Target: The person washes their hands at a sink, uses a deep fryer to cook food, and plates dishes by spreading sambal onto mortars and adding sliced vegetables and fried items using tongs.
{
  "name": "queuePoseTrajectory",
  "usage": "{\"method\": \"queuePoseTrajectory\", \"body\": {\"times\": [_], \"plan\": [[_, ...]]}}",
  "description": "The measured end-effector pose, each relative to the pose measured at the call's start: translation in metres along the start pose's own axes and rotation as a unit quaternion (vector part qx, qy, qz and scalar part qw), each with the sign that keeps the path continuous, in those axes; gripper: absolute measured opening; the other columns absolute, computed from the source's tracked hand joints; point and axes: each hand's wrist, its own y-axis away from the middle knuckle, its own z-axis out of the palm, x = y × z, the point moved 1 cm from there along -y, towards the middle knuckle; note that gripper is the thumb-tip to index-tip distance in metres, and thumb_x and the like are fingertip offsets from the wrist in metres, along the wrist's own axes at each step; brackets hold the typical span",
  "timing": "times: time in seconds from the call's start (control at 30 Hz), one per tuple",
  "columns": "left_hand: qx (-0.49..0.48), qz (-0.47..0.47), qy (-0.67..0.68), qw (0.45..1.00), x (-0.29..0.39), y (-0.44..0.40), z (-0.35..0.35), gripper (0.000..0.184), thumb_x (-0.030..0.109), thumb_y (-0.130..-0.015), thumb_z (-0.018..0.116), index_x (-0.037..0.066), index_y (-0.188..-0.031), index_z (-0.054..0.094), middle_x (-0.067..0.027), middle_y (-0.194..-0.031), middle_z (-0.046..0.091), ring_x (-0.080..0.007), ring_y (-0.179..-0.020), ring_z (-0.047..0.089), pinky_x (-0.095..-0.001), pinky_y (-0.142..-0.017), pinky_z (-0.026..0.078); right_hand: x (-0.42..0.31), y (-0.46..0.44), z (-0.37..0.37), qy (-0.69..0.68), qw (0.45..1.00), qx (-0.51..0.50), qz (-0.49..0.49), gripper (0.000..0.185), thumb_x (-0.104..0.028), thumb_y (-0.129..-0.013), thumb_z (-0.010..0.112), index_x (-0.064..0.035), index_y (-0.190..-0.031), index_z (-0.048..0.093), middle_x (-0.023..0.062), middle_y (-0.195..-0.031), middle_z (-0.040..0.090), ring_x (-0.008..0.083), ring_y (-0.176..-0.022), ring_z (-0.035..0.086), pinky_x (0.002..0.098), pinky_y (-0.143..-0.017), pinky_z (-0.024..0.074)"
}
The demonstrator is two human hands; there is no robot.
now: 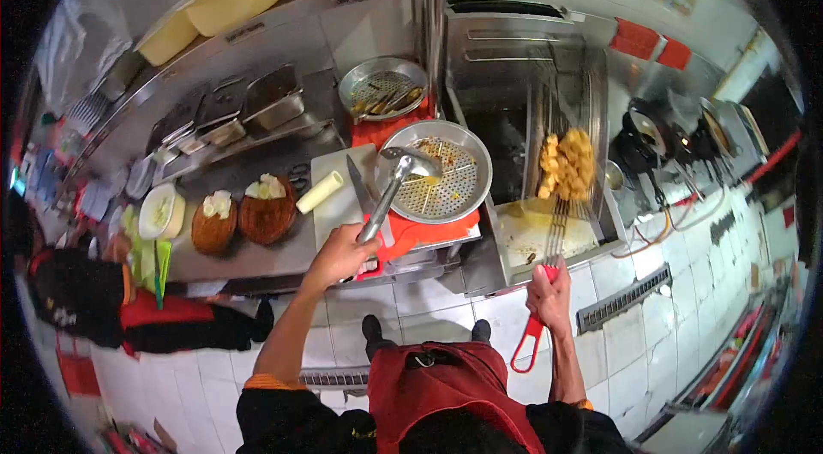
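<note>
My left hand (339,257) is closed around the handle of a metal ladle (393,197). The ladle's bowl lies over a round perforated metal pan (467,184) with brown bits in it. My right hand (549,295) grips the red handle of a wire fry basket (538,124). Golden fried pieces (566,167) sit at the basket's near end, above the fryer (615,231). Beneath the perforated pan is an orange-red cloth or sheet (411,240). Near my left hand, a knife (357,177) lies on a white cutting board (330,218).
A second perforated pan (347,94) holds utensils. Left on the counter are two brown rounds with white topping (266,218), a pale roll (320,192), and a white tub (177,212). Another person (81,295) stands at far left. Black pans (643,137) are at right.
</note>
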Motion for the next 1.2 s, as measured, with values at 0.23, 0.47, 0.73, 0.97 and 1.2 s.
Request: {"method": "queuePoseTrajectory", "body": {"times": [0.23,0.47,0.73,0.97,1.2], "plan": [[-0.125,0.169,-0.158,0.965,-0.015,-0.018,-0.081,0.032,0.030,-0.078,0.063,-0.002,-0.080,0.060,-0.0176,-0.064,0.060,-0.0293,-0.059,0.061,-0.0415,-0.059,0.047,0.071,-0.041,0.161,0.311,0.884,0.159,-0.312,0.023,-0.018,-0.093,0.056,0.0009,-0.104,0.050,0.0119,-0.060,0.054,0.0216,-0.048,0.051,0.0367,-0.045,0.0396],[-0.185,0.173,-0.209,0.944,-0.038,-0.044,-0.119,0.034,0.030,-0.079,0.066,-0.004,-0.081,0.061,-0.0184,-0.060,0.061,-0.0289,-0.053,0.063,-0.0422,-0.057,0.049,0.169,-0.064,0.227,0.353,0.870,0.164,-0.303,0.027,-0.012,-0.091,0.054,-0.0033,-0.114,0.043,0.0260,-0.069,0.058,0.0455,-0.064,0.059,0.0490,-0.050,0.0430],[-0.181,0.172,-0.221,0.943,-0.045,-0.058,-0.145,0.031,0.027,-0.076,0.063,-0.004,-0.077,0.061,-0.0259,-0.073,0.062,-0.0417,-0.077,0.062,-0.0477,-0.072,0.047,0.202,-0.065,0.221,0.485,0.831,0.156,-0.222,0.039,-0.013,-0.092,0.049,-0.0072,-0.127,0.034,0.0301,-0.072,0.058,0.0495,-0.063,0.057,0.0587,-0.053,0.0421],[-0.201,0.177,-0.238,0.934,-0.043,-0.062,-0.153,0.032,0.026,-0.077,0.062,-0.006,-0.081,0.061,-0.0268,-0.078,0.063,-0.0416,-0.080,0.062,-0.0460,-0.074,0.048,0.180,-0.044,0.209,0.542,0.816,0.149,-0.135,0.042,-0.012,-0.091,0.047,-0.0131,-0.132,0.037,0.0257,-0.075,0.061,0.0450,-0.061,0.059,0.0546,-0.055,0.0462],[-0.202,0.169,-0.230,0.937,-0.042,-0.057,-0.154,0.031,0.026,-0.078,0.061,-0.006,-0.082,0.061,-0.0251,-0.077,0.063,-0.0394,-0.076,0.063,-0.0445,-0.071,0.047,0.181,-0.038,0.189,0.578,0.788,0.136,-0.163,0.045,-0.016,-0.093,0.046,-0.0169,-0.136,0.036,0.0234,-0.073,0.061,0.0427,-0.062,0.060,0.0510,-0.054,0.0475]]}}
